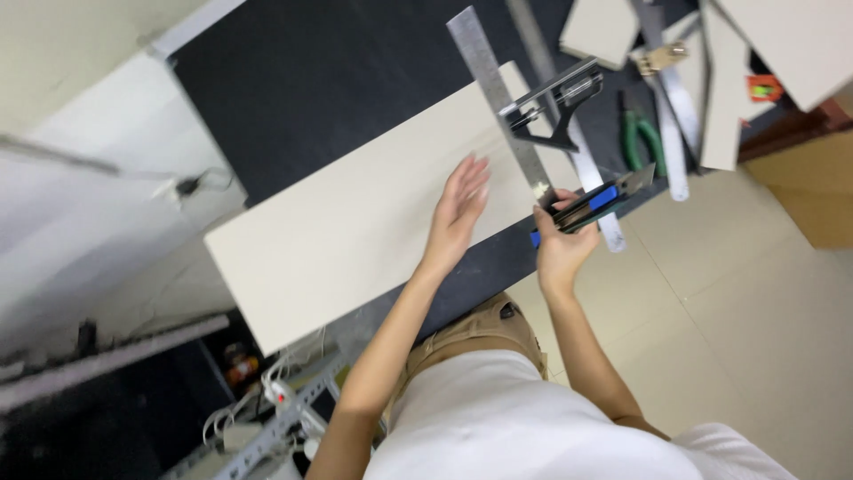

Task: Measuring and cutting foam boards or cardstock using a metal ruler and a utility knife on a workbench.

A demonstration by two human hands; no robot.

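Right hand (558,242) grips the blue-and-black utility knife (593,203) beside the combination square (524,120); my left hand (458,213) lies open and flat on the pale board (355,222). I judge firm downward pressure, fingers away from the blade path, best.

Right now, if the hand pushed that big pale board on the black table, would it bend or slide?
The pale board looks flat and straight-edged, so it is probably stiff, not floppy. It lies flat on the smooth black table, so it would likely slide rather than tip. The left hand resting on it and the metal square lying across it may hold it steady.
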